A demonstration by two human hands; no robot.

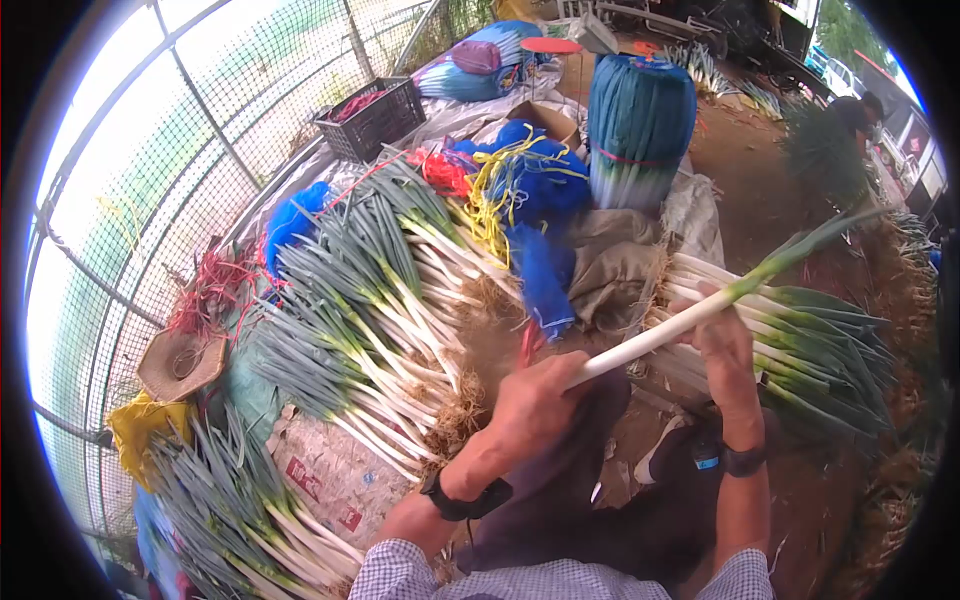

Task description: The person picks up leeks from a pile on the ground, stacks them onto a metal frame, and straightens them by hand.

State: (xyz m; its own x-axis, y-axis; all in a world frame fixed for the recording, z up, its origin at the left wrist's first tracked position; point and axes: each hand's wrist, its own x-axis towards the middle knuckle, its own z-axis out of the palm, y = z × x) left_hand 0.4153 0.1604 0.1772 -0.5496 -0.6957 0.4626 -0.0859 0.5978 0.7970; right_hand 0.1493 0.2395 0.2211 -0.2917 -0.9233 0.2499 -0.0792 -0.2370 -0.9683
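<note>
A long green onion [655, 338] with a thick white stalk and green leaves slants up to the right in front of me. My left hand [538, 402] is closed around its lower white end, so its root end is hidden. My right hand [722, 345] is closed at the upper part of the white stalk, below the leaves; its fingertips are partly hidden. Behind that hand lies a pile of green onions [810, 330], white ends to the left. On my left spreads a larger pile of green onions [375, 300] with brown roots towards me.
Another green onion pile [250, 515] lies at lower left. Farther back stand a big wrapped bundle [642, 130], a black crate [372, 118] and a red stool [551, 46]. Yellow ties [495, 195] rest on blue netting [555, 185]. A mesh fence [150, 190] runs left; another person [850, 115] is at right.
</note>
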